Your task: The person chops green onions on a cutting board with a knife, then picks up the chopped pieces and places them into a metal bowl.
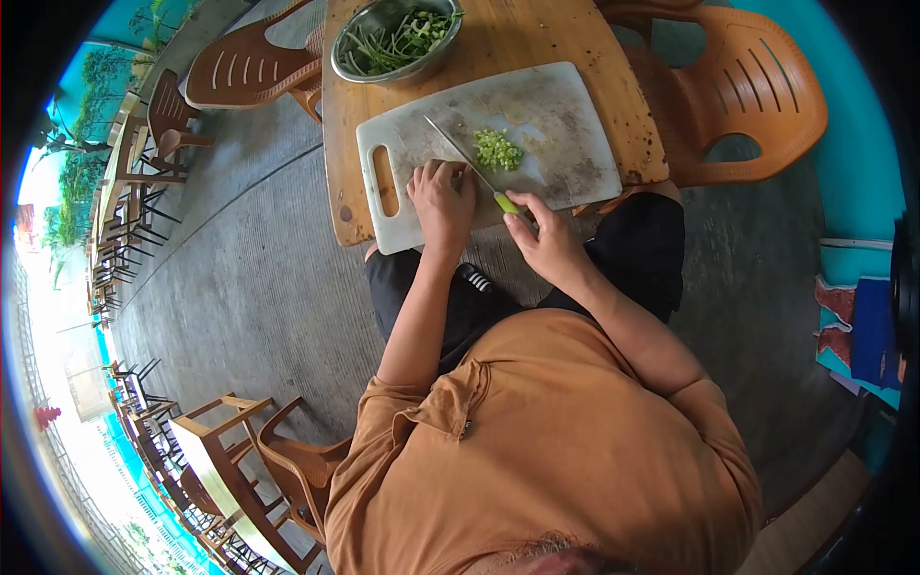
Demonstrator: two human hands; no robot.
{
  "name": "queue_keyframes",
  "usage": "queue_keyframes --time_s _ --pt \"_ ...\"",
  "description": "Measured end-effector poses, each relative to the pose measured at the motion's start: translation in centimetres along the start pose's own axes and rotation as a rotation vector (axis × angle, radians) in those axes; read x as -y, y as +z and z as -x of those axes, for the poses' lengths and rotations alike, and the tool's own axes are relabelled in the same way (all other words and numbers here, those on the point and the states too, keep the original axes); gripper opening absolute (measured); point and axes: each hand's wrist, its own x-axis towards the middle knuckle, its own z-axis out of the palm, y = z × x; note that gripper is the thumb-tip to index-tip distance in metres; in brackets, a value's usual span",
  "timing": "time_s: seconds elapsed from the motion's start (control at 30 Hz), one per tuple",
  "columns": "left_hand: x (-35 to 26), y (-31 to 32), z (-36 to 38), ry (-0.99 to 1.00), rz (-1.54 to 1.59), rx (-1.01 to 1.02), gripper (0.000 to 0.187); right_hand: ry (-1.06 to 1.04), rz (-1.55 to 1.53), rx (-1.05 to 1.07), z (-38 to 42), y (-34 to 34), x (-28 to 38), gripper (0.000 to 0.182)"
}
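Observation:
My right hand [548, 240] is closed around the green handle of a knife [461, 150], whose blade points away to the upper left over a worn white cutting board [565, 110]. My left hand [442, 208] rests on the near part of the board with its fingers curled beside the blade. Whatever those fingers hold, if anything, is hidden from above. Just right of the blade lies a small heap of chopped light-green vegetable [498, 150]. Past the board's far left corner stands a metal bowl [337, 59] filled with long green vegetable pieces and leaves [398, 43].
The board lies on a wooden table [613, 91] above my knees, with its slotted handle end at the left. An orange-brown plastic chair [767, 96] stands at the table's right, another chair [254, 57] at its left. More chairs and tables line the far left.

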Motion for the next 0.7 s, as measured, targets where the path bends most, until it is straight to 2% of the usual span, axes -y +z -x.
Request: queue_keyframes --time_s 0.17,0.23,0.5,0.7 --pt "0.0 0.0 -0.1 0.068 0.003 -0.019 0.013 0.157 -0.088 0.073 1.7 -2.1 -0.3 0.034" --pt "-0.1 0.2 -0.2 0.076 -0.006 -0.015 0.013 0.329 -0.220 0.153 1.5 -3.1 0.6 0.035" --pt "0.2 0.3 0.1 0.092 -0.051 -0.014 0.014 0.377 -0.306 0.144 1.6 -3.2 1.4 0.035" --pt "0.2 0.2 -0.1 0.020 0.025 0.014 0.015 0.366 -0.288 0.142 2.3 -3.2 1.2 0.033"
